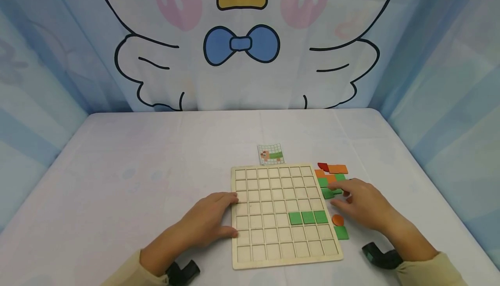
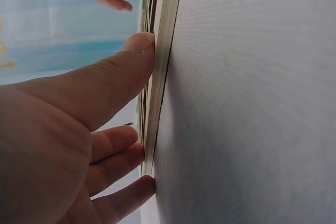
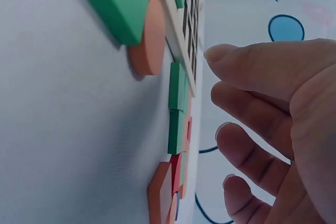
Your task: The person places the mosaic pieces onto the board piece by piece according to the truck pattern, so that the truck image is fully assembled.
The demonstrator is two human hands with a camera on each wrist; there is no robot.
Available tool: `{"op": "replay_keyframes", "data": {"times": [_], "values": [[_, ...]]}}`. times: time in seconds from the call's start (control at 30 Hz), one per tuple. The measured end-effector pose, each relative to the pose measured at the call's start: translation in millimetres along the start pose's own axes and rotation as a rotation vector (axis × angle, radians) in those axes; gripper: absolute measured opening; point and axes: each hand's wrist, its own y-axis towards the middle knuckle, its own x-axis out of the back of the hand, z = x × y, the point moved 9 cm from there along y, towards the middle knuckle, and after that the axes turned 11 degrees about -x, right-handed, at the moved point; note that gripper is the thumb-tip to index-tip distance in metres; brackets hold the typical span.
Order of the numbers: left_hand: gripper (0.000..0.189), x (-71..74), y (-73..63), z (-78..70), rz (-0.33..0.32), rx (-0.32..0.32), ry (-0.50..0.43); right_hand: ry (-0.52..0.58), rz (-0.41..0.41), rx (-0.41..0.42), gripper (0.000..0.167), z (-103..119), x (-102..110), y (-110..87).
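A wooden grid board lies on the table, with three green square tiles side by side in one of its rows. At its left edge rests my left hand, thumb and fingertips touching the side, as the left wrist view also shows. My right hand hovers over loose pieces beside the board's right edge, its fingers slightly bent and nothing between them. Beneath and near it lie green pieces, an orange round piece and a green square.
A small picture card with a gridded pattern sits just behind the board. Farther up the right side are an orange rectangle and a red piece. A printed curtain hangs behind the white table.
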Motion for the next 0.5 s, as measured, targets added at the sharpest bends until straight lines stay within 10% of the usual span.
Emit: {"op": "replay_keyframes", "data": {"times": [0.5], "values": [[0.068, -0.3, 0.3, 0.7, 0.0, 0.008, -0.001, 0.005, 0.044, -0.004, 0.026, -6.8, -10.5, 3.8]]}}
